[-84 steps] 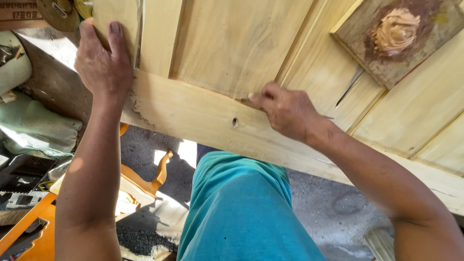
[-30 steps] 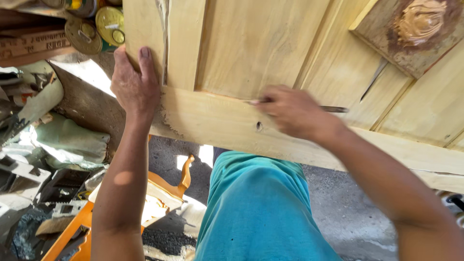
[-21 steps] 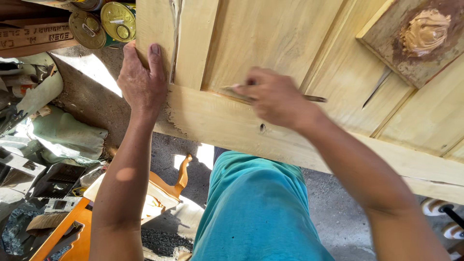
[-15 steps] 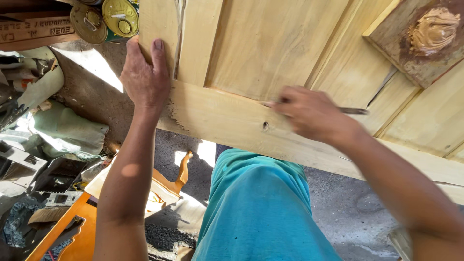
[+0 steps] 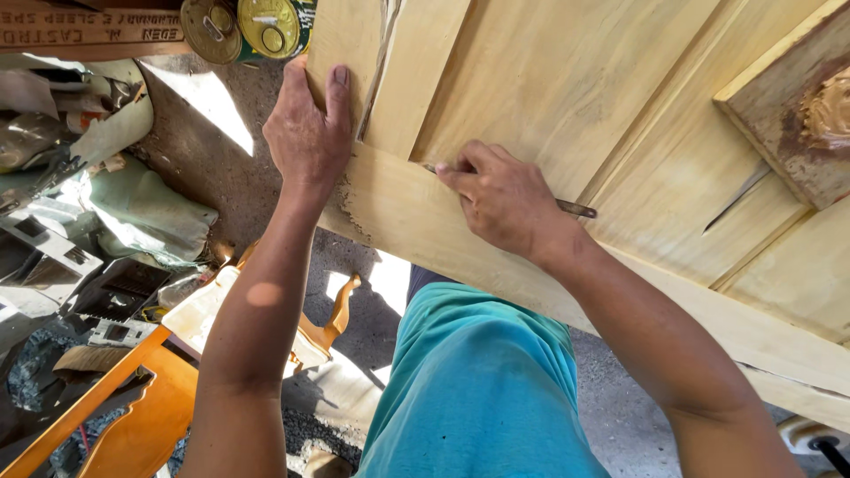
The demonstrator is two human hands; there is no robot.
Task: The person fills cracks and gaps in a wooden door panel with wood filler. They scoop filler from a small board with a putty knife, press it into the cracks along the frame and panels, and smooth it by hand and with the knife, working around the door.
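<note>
Left hand (image 5: 308, 133) flat on pale wooden door (image 5: 567, 97), fingers together; right hand (image 5: 500, 199) pinching thin tool (image 5: 575, 209), tip beyond fingertips at panel joint.

Your left hand (image 5: 310, 133) is lying flat on the near left corner of the panelled wooden door (image 5: 567, 106), which is filling the upper right of the frame. Your right hand (image 5: 500, 199) is resting just right of it, pressing a thin metal tool (image 5: 575, 209) along the joint above the bottom rail. Two tin cans (image 5: 252, 25) are sitting at the top left, beyond the door's edge. A wooden chair frame (image 5: 133, 416) is lying at the lower left, below your left forearm.
</note>
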